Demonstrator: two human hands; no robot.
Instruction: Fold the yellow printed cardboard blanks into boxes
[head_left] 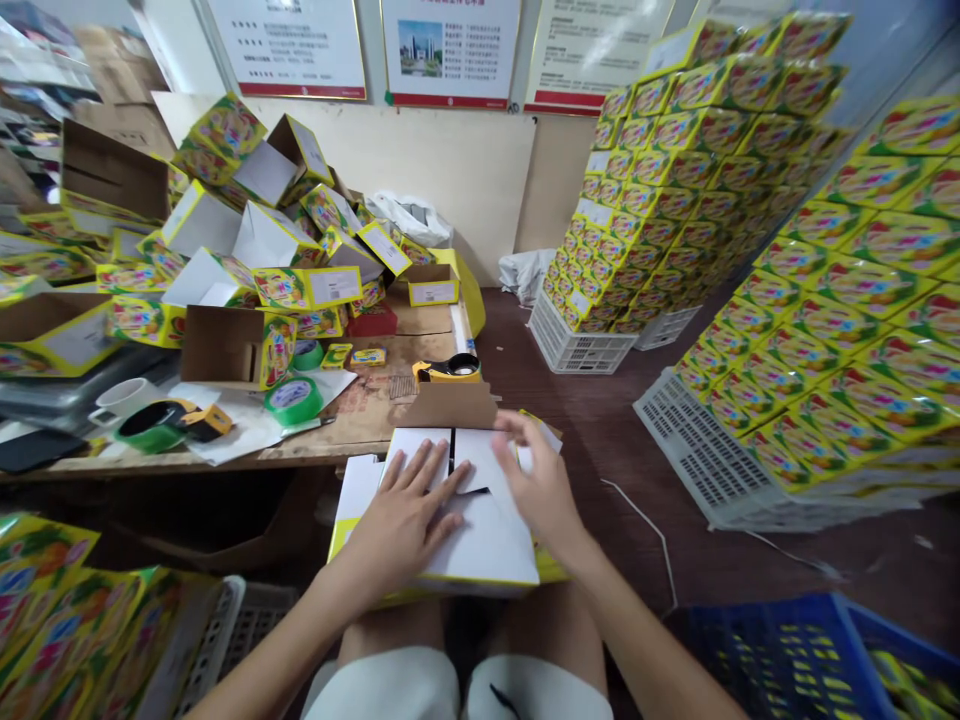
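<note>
A cardboard box (480,548) with white inner flaps and yellow edges rests on my lap, against the table edge. My left hand (409,512) lies flat across its flaps, fingers spread. At the box's right side is my right hand (541,488), its fingers apart and slightly curled by the flap edge; I see nothing held in it. A brown flap (450,405) stands raised at the far side. Just beyond it sits a yellow and black tape dispenser (442,370). The inside of the box is mostly hidden, with a dark gap showing between the flaps.
On the table (360,400), green tape rolls (294,400), a second tape dispenser (202,422) and a white mug (126,400) stand near a heap of open boxes (210,280). Stacked printed boxes (660,180) rise at right on white crates (585,350). A blue crate (772,650) sits lower right.
</note>
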